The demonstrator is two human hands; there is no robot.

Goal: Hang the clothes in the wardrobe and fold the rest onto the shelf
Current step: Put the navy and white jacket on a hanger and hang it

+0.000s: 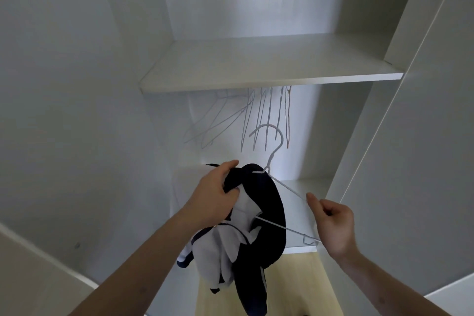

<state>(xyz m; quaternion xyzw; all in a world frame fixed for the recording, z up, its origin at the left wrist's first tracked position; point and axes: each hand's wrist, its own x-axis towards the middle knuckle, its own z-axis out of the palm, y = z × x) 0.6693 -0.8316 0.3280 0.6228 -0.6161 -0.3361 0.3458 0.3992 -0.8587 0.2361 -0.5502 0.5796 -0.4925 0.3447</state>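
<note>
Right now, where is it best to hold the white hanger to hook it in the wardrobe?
Probably the neck just under the hook of the white hanger, coming from the right: it is bare there, while the dark garment covers the left arm.

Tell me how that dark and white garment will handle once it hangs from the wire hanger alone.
The garment probably stays floppy: it droops in loose folds below the left hand. It may slide off, since it is bunched at one end of the thin wire hanger, which could tilt when the right hand releases.
</note>
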